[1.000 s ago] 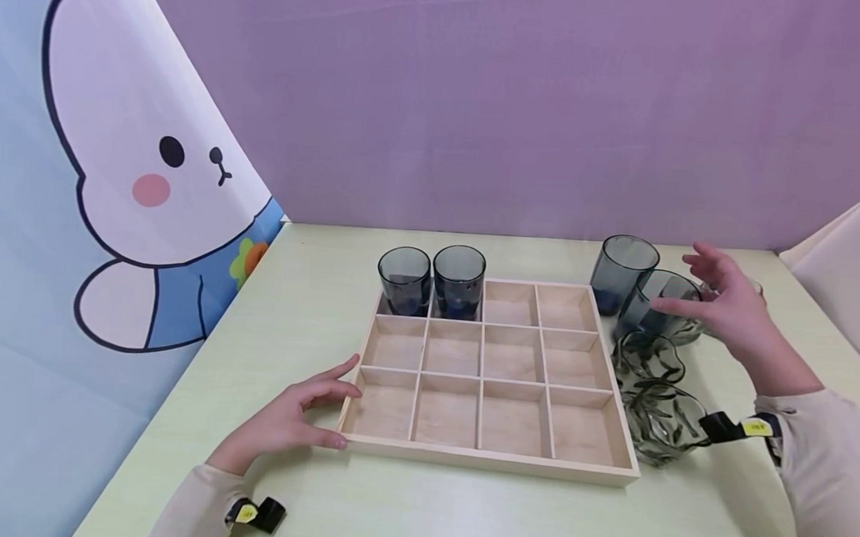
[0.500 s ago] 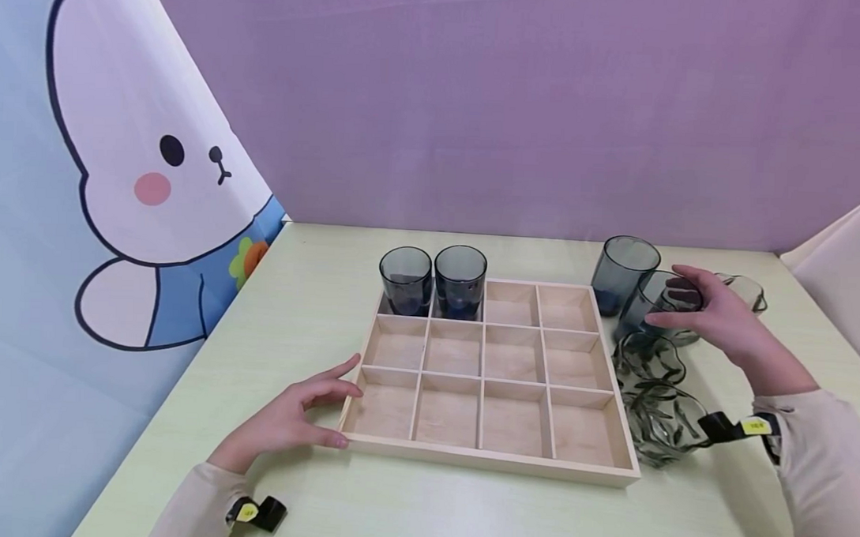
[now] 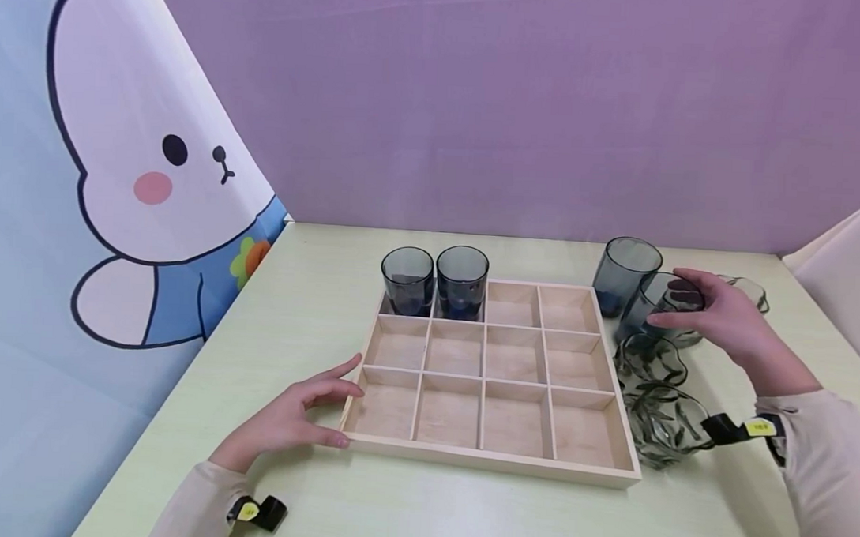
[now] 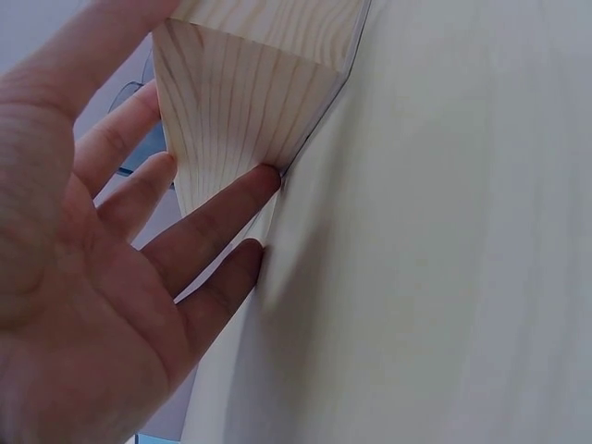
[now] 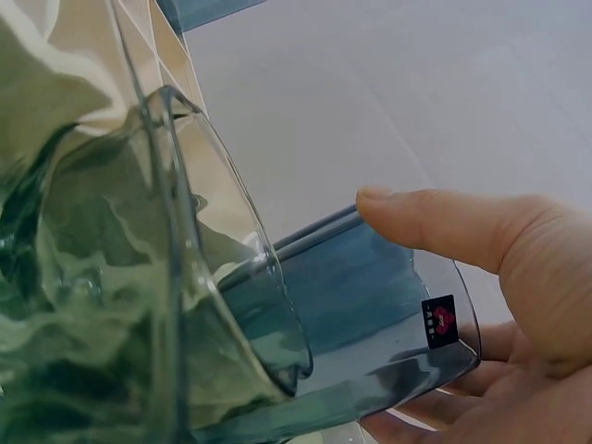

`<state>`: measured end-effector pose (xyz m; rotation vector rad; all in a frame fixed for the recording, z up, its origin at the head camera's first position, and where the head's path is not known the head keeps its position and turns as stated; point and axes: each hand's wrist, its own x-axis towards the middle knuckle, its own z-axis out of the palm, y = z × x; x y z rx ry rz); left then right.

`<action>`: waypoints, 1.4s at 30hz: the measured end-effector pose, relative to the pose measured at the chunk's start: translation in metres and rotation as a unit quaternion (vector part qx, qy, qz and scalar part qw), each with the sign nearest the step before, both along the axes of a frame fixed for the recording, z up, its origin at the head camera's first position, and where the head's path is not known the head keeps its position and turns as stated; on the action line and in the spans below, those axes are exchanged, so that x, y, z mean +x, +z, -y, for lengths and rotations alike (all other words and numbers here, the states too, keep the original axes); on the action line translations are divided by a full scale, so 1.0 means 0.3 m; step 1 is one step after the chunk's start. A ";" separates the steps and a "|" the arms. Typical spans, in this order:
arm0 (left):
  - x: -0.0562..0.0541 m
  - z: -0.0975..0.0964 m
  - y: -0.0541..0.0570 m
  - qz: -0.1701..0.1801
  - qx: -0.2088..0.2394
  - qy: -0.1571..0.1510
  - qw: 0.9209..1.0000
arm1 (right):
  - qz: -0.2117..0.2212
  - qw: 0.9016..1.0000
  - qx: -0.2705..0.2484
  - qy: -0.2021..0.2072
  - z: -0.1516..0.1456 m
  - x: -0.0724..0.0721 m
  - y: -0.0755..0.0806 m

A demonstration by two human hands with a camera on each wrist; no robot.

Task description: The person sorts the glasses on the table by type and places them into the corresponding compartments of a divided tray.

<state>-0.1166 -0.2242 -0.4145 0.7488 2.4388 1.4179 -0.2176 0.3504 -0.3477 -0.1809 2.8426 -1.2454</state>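
My right hand (image 3: 737,323) holds a blue-tinted drinking glass (image 3: 633,319) near its rim, thumb on one side and fingers on the other. A small dark label (image 5: 441,320) shows on that glass in the right wrist view. At the front left corner of a divided wooden tray (image 3: 494,463), my left hand (image 3: 293,414) rests with fingers spread; in the left wrist view its fingertips touch the tray's wooden side (image 4: 240,102). Two dark blue glasses (image 3: 407,279) stand upright side by side in the tray's back left compartments.
Another blue glass (image 3: 617,283) stands behind the held one, by the tray's back right corner. Wavy greenish glasses (image 3: 662,427) line the tray's right side, and one more clear glass (image 3: 755,292) stands beyond my right hand. A purple cloth (image 3: 514,113) hangs behind the table.
My right hand has come down and to the left onto the blue glass, its fingers closing round the rim. My left hand and the tray stay put.
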 end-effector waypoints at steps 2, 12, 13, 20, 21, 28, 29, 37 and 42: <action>-0.002 0.001 -0.002 0.004 -0.003 0.003 1.000 | -0.003 1.000 -0.005 -0.009 0.006 0.002 0.001; -0.011 0.001 -0.002 0.025 -0.002 0.006 1.000 | -0.025 0.997 -0.030 -0.063 0.007 0.010 0.024; -0.011 0.001 -0.002 0.024 -0.002 0.006 1.000 | -0.027 0.997 -0.037 -0.063 0.007 0.011 0.029; -0.014 0.001 -0.004 0.020 -0.001 0.006 1.000 | -0.057 0.992 -0.078 -0.081 0.014 0.026 0.060; -0.014 0.001 -0.003 0.021 -0.001 0.006 1.000 | -0.059 0.991 -0.082 -0.083 0.017 0.028 0.066; -0.015 0.001 -0.006 0.022 -0.002 0.007 1.000 | -0.056 0.990 -0.093 -0.086 0.053 0.035 0.118; -0.015 0.001 -0.007 0.021 -0.002 0.006 1.000 | -0.057 0.990 -0.096 -0.087 0.060 0.036 0.126; -0.016 0.002 -0.010 0.010 0.000 0.001 1.000 | -0.087 0.985 -0.135 -0.066 0.115 0.038 0.163; -0.016 0.004 -0.013 0.011 0.003 0.001 1.000 | -0.093 0.985 -0.135 -0.050 0.159 0.028 0.174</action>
